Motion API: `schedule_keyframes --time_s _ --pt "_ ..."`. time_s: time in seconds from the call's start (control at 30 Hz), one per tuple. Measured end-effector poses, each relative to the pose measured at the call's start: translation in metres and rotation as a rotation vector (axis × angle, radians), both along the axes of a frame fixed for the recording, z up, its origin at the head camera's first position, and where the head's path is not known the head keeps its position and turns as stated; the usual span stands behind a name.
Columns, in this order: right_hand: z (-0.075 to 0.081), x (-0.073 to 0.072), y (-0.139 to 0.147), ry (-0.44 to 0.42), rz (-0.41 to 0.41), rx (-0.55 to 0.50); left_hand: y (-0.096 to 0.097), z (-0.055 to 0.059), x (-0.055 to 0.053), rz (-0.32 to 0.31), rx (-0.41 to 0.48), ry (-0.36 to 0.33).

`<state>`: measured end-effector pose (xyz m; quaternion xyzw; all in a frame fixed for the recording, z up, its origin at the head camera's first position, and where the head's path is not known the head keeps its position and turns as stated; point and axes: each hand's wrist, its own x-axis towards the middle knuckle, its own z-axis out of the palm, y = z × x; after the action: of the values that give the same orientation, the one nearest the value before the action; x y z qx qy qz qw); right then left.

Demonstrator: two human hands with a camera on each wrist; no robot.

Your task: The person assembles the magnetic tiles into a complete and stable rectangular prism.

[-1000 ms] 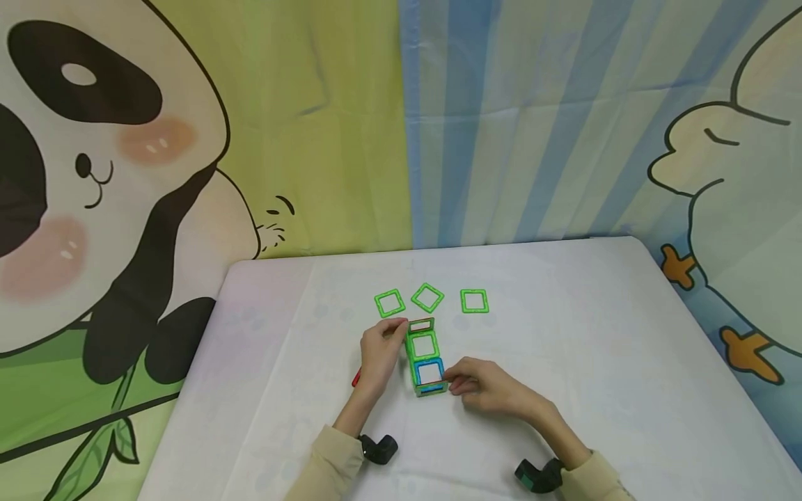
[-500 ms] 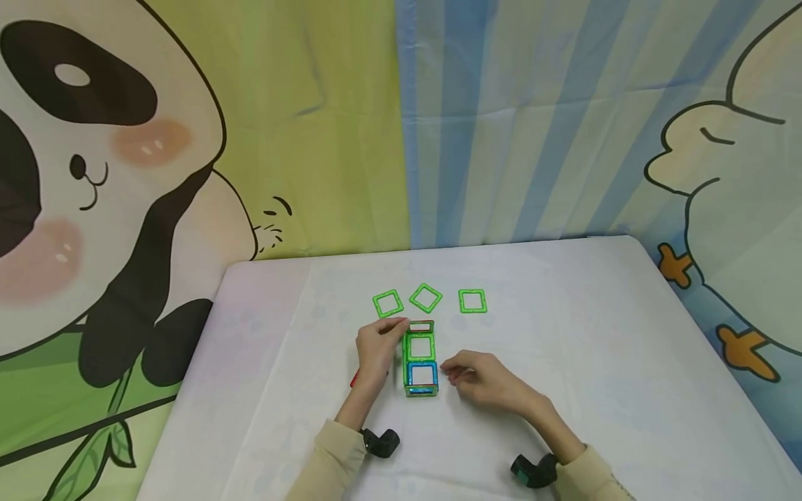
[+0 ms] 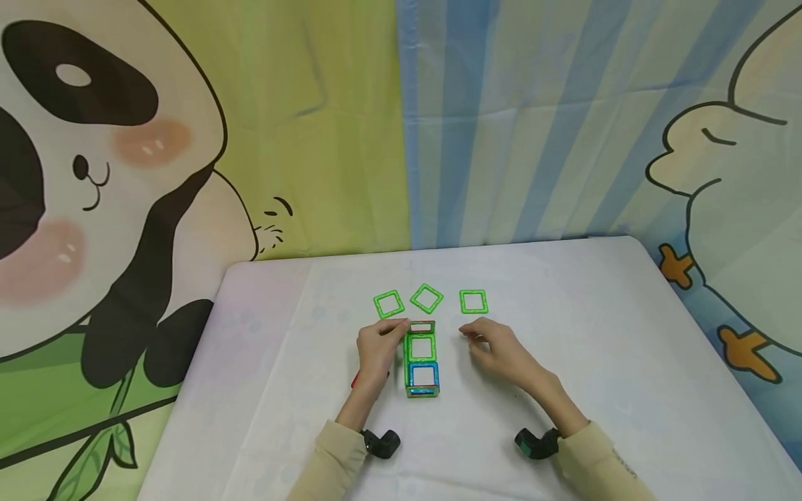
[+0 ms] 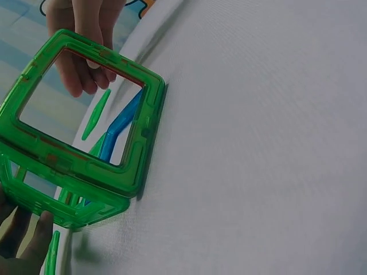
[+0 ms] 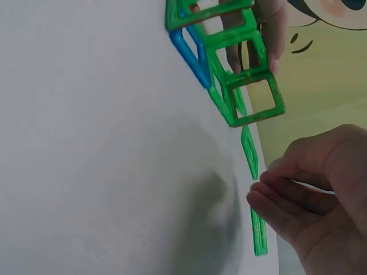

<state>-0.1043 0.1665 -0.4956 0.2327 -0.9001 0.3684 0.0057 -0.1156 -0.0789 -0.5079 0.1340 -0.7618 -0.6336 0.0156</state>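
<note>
A small structure of square magnetic tiles (image 3: 406, 348) stands mid-table, green with a blue tile (image 3: 410, 376) at the near end of its top. My left hand (image 3: 378, 351) pinches the far left corner; its fingertips (image 4: 43, 226) show against a green frame in the left wrist view. To the right of the structure, my right hand (image 3: 501, 351) hovers with loosely bent fingers, holding nothing. Beyond it lies a loose green square tile (image 3: 474, 312). Two more green tiles, one on the left (image 3: 393, 313) and one turned like a diamond (image 3: 420, 307), lie past the structure's far end.
Part of a red piece (image 3: 355, 379) peeks out beside my left wrist, mostly hidden by it. The white-covered table (image 3: 564, 299) ends at the back against a hanging cartoon-print curtain (image 3: 351, 139).
My right hand has drawn back from the structure's near right side and moved away toward the loose tile at right. The structure has straightened slightly; my left hand stays at its corner.
</note>
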Motion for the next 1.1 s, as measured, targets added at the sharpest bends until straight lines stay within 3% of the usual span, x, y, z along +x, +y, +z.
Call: schedule_keyframes --time_s 0.47,0.7,1.1 --pt "-0.002 -0.030 0.004 0.135 -0.061 0.211 -0.001 -0.001 -0.001 -0.001 0.003 0.001" --pt "-0.006 -0.043 0.004 0.134 -0.077 0.278 -0.001 -0.001 -0.001 -0.012 0.006 0.007" --pt "-0.013 -0.061 0.005 0.153 -0.034 0.353 -0.003 0.000 0.001 -0.034 -0.003 0.018"
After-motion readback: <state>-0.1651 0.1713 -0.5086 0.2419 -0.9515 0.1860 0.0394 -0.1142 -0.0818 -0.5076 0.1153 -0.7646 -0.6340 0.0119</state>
